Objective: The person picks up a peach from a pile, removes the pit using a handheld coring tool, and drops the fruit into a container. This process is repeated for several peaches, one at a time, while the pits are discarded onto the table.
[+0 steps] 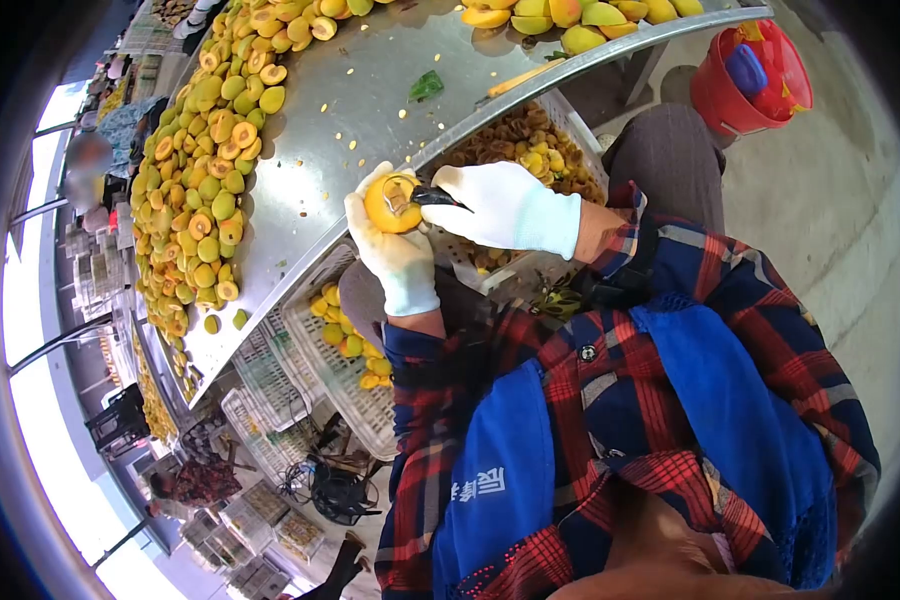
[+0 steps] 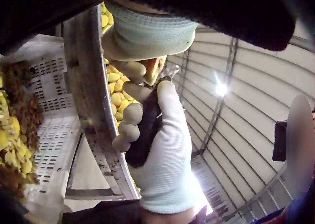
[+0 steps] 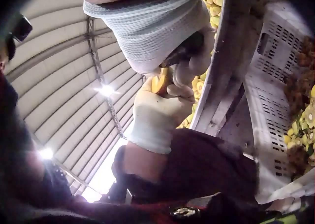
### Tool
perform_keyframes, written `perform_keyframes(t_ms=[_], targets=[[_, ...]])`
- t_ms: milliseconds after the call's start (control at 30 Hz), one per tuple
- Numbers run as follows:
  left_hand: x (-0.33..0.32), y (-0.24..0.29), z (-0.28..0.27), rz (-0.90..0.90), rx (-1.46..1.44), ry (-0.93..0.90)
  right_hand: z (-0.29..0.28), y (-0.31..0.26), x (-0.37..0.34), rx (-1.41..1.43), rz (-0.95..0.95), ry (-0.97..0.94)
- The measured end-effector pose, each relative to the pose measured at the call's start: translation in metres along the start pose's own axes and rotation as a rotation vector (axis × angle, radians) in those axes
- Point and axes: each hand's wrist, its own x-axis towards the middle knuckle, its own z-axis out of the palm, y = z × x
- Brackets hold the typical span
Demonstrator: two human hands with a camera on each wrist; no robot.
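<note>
In the head view the gloved left hand (image 1: 394,245) holds a yellow fruit half (image 1: 381,205), cut face up, beside the table edge. The gloved right hand (image 1: 505,205) grips the black handle (image 1: 432,196) of a small tool, whose metal loop lies at the fruit's cut face. From the left wrist view, the right hand (image 2: 167,140) has its fingers curled round the dark handle (image 2: 145,138), and the fruit (image 2: 155,69) shows below the left cuff. The right wrist view shows the left hand (image 3: 160,111) with the fruit (image 3: 160,82) between its fingers.
A metal table (image 1: 315,150) bears many fruit halves (image 1: 195,200) along its far side and a green leaf (image 1: 426,86). Under its edge stands a white crate (image 1: 582,135) of brown and yellow pieces. Stacked crates (image 1: 355,400) stand below left, a red bucket (image 1: 715,90) at upper right.
</note>
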Motion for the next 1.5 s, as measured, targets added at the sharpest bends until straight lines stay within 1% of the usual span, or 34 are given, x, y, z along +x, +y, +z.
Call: perform_keyframes(t_ms=[33, 100, 133, 200, 333, 400, 433, 500, 533, 600, 633, 667, 733, 767, 800, 833, 867, 900, 933, 967, 1000, 1033, 1067, 1100, 1133, 1167, 1200, 1233, 1267, 1300, 1367, 1400, 1467, 1500], targets=[[0.000, 0.000, 0.002, -0.001, 0.001, 0.000, -0.001, -0.001, 0.000, 0.001, 0.001, 0.001], [0.000, -0.001, 0.008, 0.055, 0.052, 0.073, 0.000, -0.003, 0.000, -0.012, 0.038, -0.025], [-0.001, -0.001, 0.006, 0.053, 0.053, 0.074, -0.001, -0.003, 0.000, -0.010, 0.040, -0.026], [-0.001, -0.001, 0.002, 0.035, 0.009, 0.009, -0.004, -0.003, -0.001, -0.070, 0.013, -0.032], [-0.001, -0.001, 0.006, 0.062, 0.066, 0.048, -0.017, -0.006, 0.000, -0.141, -0.014, -0.095], [-0.002, -0.006, 0.009, 0.410, 0.499, 0.069, -0.025, -0.013, 0.002, 0.260, 0.242, -0.396], [-0.003, -0.006, 0.012, 0.408, 0.503, 0.066, -0.024, -0.010, 0.003, 0.265, 0.243, -0.394], [-0.005, -0.007, 0.021, 0.512, 0.507, 0.130, -0.019, -0.002, 0.005, 0.875, 0.411, -0.577], [-0.003, -0.008, 0.021, 0.512, 0.511, 0.124, -0.015, -0.002, 0.005, 0.880, 0.408, -0.571], [0.001, -0.013, 0.021, 0.814, 1.037, 0.158, -0.003, -0.003, 0.004, 1.028, 0.477, -0.474], [-0.002, -0.011, 0.028, 0.614, 0.831, 0.182, 0.001, -0.006, 0.004, 1.011, 0.452, -0.431], [-0.001, -0.013, 0.028, 0.613, 0.833, 0.176, 0.002, -0.005, 0.004, 1.015, 0.452, -0.426], [-0.001, -0.019, 0.025, 0.439, 0.581, 0.113, 0.001, -0.005, 0.002, 0.612, 0.309, -0.287], [0.001, -0.021, 0.021, 0.434, 0.583, 0.110, 0.008, 0.007, 0.005, 0.408, 0.136, -0.252], [0.004, -0.021, 0.016, 0.244, 0.283, 0.116, 0.027, 0.028, 0.010, 0.410, 0.140, -0.251], [0.007, -0.019, 0.014, 0.053, -0.017, 0.123, 0.024, 0.025, 0.017, 0.236, -0.071, -0.210], [0.009, -0.016, 0.011, 0.051, -0.017, 0.123, 0.022, 0.022, 0.019, 0.060, -0.281, -0.169], [0.010, -0.013, 0.007, -0.021, 0.113, 0.128, 0.017, 0.022, 0.017, 0.060, -0.280, -0.169], [0.010, -0.012, 0.005, -0.094, 0.243, 0.133, 0.008, 0.025, 0.011, 0.259, 0.005, -0.337], [0.009, -0.010, 0.004, -0.096, 0.243, 0.135, -0.013, 0.009, 0.008, 0.456, 0.296, -0.499], [0.007, -0.008, 0.005, -0.075, 0.328, 0.096, -0.015, 0.008, 0.008, 0.458, 0.298, -0.500], [0.005, -0.005, 0.008, -0.052, 0.412, 0.056, -0.016, 0.008, 0.009, 0.500, 0.345, -0.542], [0.002, -0.006, 0.015, -0.054, 0.412, 0.057, -0.017, 0.008, 0.009, 0.543, 0.392, -0.583], [-0.002, -0.009, 0.025, 0.205, 0.668, 0.111, 0.000, 0.009, 0.007, 0.657, 0.453, -0.527], [-0.004, -0.011, 0.030, 0.470, 0.920, 0.168, 0.003, 0.005, 0.003, 0.746, 0.442, -0.524], [0.000, -0.014, 0.027, 0.358, 0.684, 0.220, 0.014, 0.008, 0.004, 0.799, 0.432, -0.498], [0.004, -0.016, 0.021, 0.358, 0.684, 0.221, 0.025, 0.012, 0.004, 0.853, 0.423, -0.472], [0.007, -0.016, 0.017, 0.225, 0.533, 0.196, 0.022, 0.012, 0.004, 0.853, 0.424, -0.474], [0.010, -0.015, 0.012, 0.095, 0.379, 0.171, 0.016, 0.015, 0.005, 0.957, 0.434, -0.550], [0.010, -0.014, 0.008, 0.096, 0.378, 0.174, 0.008, 0.017, 0.005, 1.062, 0.442, -0.624], [0.009, -0.008, 0.007, 0.026, 0.298, -0.008, -0.013, 0.014, 0.008, 1.004, 0.404, -0.707], [0.010, -0.005, 0.007, 0.026, 0.298, -0.006, -0.018, 0.015, 0.009, 0.958, 0.377, -0.732], [0.010, 0.001, 0.008, 0.014, 0.348, -0.112, -0.016, 0.012, 0.007, 0.946, 0.389, -0.747], [0.009, 0.001, 0.010, 0.021, 0.348, -0.110, -0.011, 0.008, 0.003, 0.877, 0.401, -0.669]])
